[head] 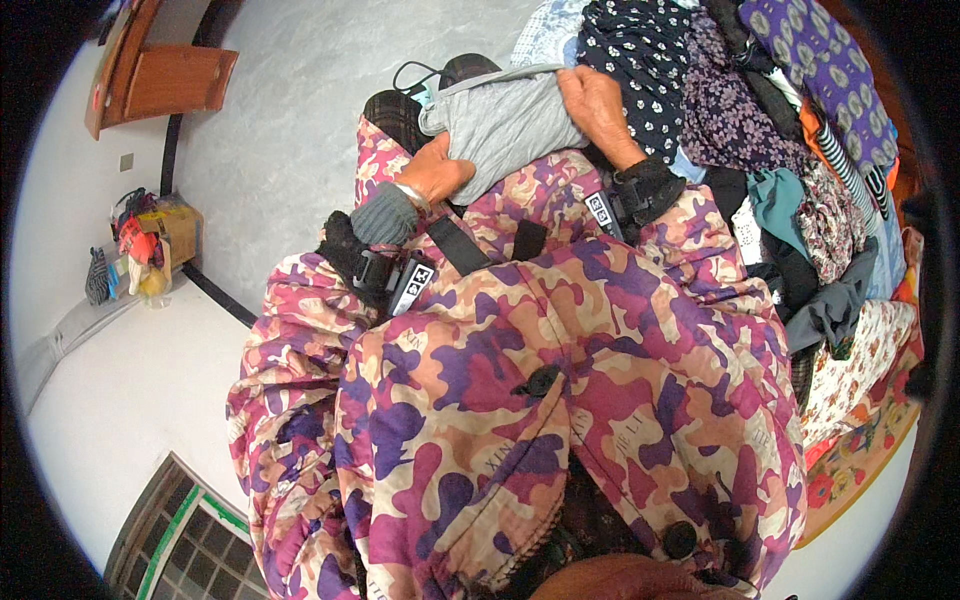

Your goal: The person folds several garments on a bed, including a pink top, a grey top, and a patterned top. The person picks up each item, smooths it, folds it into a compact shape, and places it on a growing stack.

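A light grey cloth garment, bunched or folded, lies over my lap and is held between my hands. My left hand grips its lower left edge, with the thumb on top of the fabric. At the upper right corner, my right hand is closed on the same garment. A thin dark cord loop and a small pale blue piece show just beyond its left end. The fingertips under the cloth are hidden. Both wrists carry black straps with small devices.
Right of me a large heap of clothes includes patterned fabrics, a teal cloth and a dark grey garment. Grey floor stretches ahead. At the left wall stand a cardboard box with bags, and brown wooden furniture.
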Available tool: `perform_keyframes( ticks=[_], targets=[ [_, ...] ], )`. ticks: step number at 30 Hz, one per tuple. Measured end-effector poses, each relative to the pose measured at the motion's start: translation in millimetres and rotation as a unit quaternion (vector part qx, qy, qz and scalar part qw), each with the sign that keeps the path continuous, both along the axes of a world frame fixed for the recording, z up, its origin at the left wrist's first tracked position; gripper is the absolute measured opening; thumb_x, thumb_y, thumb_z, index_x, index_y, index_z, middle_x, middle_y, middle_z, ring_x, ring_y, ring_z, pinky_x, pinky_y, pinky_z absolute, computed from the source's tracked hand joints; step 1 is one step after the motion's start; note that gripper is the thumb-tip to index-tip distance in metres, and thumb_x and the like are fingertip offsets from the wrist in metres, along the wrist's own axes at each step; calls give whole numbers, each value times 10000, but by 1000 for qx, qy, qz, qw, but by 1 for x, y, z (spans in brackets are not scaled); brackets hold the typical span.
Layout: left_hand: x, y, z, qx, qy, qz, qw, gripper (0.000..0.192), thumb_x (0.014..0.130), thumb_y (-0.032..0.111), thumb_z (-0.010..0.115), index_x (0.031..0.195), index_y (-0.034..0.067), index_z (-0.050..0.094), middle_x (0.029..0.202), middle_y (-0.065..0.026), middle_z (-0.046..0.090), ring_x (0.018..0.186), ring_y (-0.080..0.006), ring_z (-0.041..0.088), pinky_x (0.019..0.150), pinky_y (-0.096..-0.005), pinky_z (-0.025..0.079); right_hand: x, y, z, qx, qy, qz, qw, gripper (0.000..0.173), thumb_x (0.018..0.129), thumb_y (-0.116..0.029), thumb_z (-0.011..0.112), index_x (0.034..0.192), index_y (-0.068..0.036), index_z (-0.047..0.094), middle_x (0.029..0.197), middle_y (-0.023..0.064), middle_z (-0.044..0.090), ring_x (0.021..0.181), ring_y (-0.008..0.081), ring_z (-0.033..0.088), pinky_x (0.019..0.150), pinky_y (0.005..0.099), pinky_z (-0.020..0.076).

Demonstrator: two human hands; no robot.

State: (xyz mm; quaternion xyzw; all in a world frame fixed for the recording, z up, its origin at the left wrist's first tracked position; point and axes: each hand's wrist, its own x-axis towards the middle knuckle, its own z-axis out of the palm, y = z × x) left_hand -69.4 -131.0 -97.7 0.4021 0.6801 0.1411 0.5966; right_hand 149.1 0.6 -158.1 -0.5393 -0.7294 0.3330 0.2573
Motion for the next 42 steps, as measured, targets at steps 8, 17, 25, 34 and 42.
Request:
perform_keyframes(
  ticks=[8,17,25,34,42],
  targets=[
    [-5,-4,-4,2,9,19,1000,602,777,179,612,1305,-57,445,1145,-114,601,1005,-200,577,868,-310,466,42,-7,28,-208,177,135,953,214,889,-242,659,852,-45,584,700,-71,486,644,41,415,544,224,349],
    [-14,2,-2,-16,-103,59,993,607,872,426,675,1263,-14,524,1171,-99,608,1046,-185,570,920,-308,453,24,-3,48,-121,95,176,972,251,853,-238,680,942,-20,592,729,44,568,659,114,513,582,279,433],
    [-26,0,19,163,35,51,985,364,837,349,731,820,65,504,726,29,427,687,-89,411,619,-261,391,16,-60,67,-10,69,278,958,144,781,-52,594,904,-43,520,775,161,563,763,375,560,671,425,451],
    [-46,42,45,293,47,71,952,281,857,256,685,724,66,526,662,55,404,647,-67,386,560,-263,378,-3,-1,100,-133,145,109,974,151,830,-149,628,929,-46,579,777,21,581,735,151,522,674,320,438],
    [-103,68,239,362,-209,288,862,276,968,192,532,1158,8,610,1105,-62,645,959,-166,615,814,-289,512,-52,85,294,-163,464,61,869,132,910,-119,570,996,-21,592,882,48,617,754,143,575,693,283,485]
  ],
)
